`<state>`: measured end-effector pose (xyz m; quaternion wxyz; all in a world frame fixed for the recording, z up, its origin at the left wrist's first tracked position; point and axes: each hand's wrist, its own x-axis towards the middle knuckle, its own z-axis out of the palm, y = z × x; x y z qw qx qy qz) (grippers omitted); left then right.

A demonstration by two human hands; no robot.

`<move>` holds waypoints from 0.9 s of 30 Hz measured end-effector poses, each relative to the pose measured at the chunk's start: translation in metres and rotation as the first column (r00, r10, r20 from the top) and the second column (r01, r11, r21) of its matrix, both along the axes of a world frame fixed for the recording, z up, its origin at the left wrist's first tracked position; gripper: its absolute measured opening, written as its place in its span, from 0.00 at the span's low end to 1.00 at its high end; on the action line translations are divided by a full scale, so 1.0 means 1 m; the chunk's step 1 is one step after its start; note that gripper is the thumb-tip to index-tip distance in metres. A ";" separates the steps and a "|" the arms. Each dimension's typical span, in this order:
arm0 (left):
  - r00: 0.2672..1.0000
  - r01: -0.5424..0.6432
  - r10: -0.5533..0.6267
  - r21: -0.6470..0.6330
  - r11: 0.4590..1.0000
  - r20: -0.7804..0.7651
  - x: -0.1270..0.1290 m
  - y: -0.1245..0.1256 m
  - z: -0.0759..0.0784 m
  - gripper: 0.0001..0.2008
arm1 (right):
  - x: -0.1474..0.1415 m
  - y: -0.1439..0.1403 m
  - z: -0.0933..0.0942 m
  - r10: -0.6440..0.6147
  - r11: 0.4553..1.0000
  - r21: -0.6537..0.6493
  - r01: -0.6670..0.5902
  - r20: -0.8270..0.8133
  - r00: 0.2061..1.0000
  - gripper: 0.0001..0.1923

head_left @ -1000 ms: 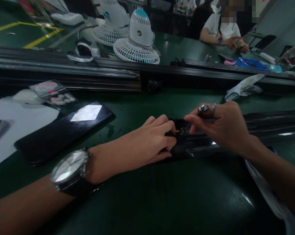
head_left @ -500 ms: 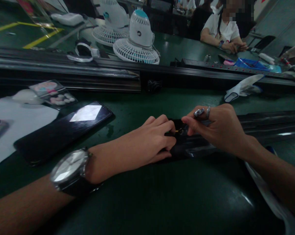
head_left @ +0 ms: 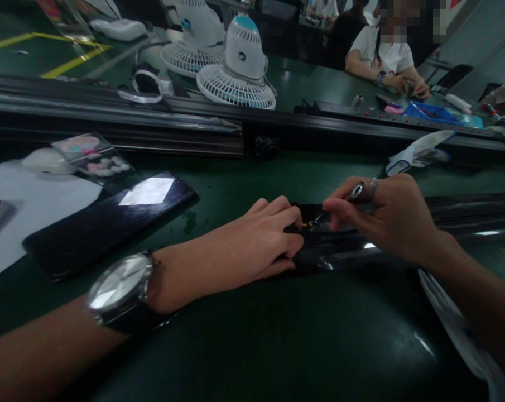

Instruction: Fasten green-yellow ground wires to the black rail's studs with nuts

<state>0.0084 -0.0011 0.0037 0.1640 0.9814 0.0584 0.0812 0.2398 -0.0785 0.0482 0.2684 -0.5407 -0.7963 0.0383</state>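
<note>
My left hand (head_left: 264,240) lies over a long dark glossy profile (head_left: 340,248), with its fingers bent around the near end of it. A watch (head_left: 120,287) is on that wrist. Just beyond the left fingertips a small gold-coloured piece (head_left: 306,224) shows on the profile. My right hand (head_left: 381,215), with a ring on one finger, pinches a slim pen-like tool (head_left: 355,191) with a shiny metal end. The tool slants down to the left, and its thin tip is by the gold-coloured piece. The grip covers its middle, so I cannot tell its exact kind.
A dark phone-like slab (head_left: 110,223) and white paper (head_left: 38,195) lie to the left. Behind are metal rails (head_left: 172,134), white fans (head_left: 239,67) and a white glove (head_left: 419,153). White cloth (head_left: 453,329) lies under my right forearm. A person (head_left: 386,61) sits across the table.
My right hand has shifted slightly right and up with the tool, uncovering more of its thin tip beside the gold-coloured piece. My left hand stays in place.
</note>
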 end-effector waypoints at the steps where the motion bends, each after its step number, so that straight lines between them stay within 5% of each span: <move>1: 1.000 0.001 -0.001 -0.001 1.000 0.000 0.000 0.000 0.000 0.03 | -0.002 0.000 -0.001 -0.011 1.000 -0.003 0.011 -0.008 1.000 0.14; 13: 1.000 0.004 -0.004 -0.011 1.000 0.011 0.001 0.000 -0.001 0.03 | -0.007 0.001 -0.011 -0.061 0.998 -0.009 0.061 -0.022 0.998 0.16; 22: 1.000 -0.003 0.003 0.003 1.000 0.019 0.002 -0.002 0.002 0.03 | 0.009 0.001 0.001 0.232 0.972 -0.011 -0.233 0.131 0.964 0.10; 27: 0.999 0.001 -0.001 -0.006 1.000 0.044 0.000 -0.001 -0.002 0.03 | 0.009 0.000 0.002 0.042 0.997 0.058 -0.042 -0.009 0.999 0.14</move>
